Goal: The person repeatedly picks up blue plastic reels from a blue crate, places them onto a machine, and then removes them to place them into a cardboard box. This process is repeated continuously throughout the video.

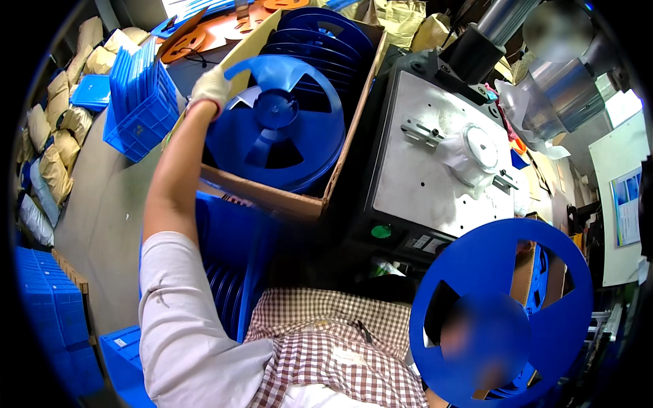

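Note:
My left hand [211, 86], in a pale glove, grips the upper left rim of a blue plastic reel disc [314, 132] with large cut-outs. This disc lies tilted over the open end of a cardboard box [262, 198], in front of a row of similar blue discs [325, 34]. At the lower right, a second blue reel disc [558, 326] is held up, facing me. My right hand [457, 334] is at its blurred middle, mostly hidden, with a bit of its forearm below the disc.
Right of the box stands a machine with a metal plate [415, 109] bearing a round white fixture [480, 147]. Blue crates [139, 126] and wrapped packages [58, 163] sit at the left. Orange reel discs [224, 30] lie behind. More discs [224, 289] stand in a blue bin below.

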Available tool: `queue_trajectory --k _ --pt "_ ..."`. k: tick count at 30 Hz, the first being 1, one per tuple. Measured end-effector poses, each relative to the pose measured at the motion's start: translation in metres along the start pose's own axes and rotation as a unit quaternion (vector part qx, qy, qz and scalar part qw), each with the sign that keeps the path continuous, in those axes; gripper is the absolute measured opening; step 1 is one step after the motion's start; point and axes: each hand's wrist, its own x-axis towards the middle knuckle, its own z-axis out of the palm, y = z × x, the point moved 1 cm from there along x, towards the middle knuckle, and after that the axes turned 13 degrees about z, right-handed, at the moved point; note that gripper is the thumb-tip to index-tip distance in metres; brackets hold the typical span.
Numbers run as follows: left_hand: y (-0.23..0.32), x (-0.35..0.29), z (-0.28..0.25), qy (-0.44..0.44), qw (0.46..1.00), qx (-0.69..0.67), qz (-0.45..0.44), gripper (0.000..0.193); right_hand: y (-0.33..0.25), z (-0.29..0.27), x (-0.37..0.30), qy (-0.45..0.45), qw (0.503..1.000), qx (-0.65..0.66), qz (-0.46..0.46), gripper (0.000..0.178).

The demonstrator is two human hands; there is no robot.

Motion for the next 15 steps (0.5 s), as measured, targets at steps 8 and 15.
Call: queue_trajectory --k 8,15 --pt "0.076 -0.176 -0.177 0.158 0.839 -0.471 0.225 0.024 0.009 0.035 0.011 -0.065 0.997 0.009 0.040 0.096" --pt "0.156 -0.413 -0.166 0.207 0.740 -0.228 0.599 0.038 0.040 0.074 0.029 -0.109 0.973 0.134 0.152 0.085"
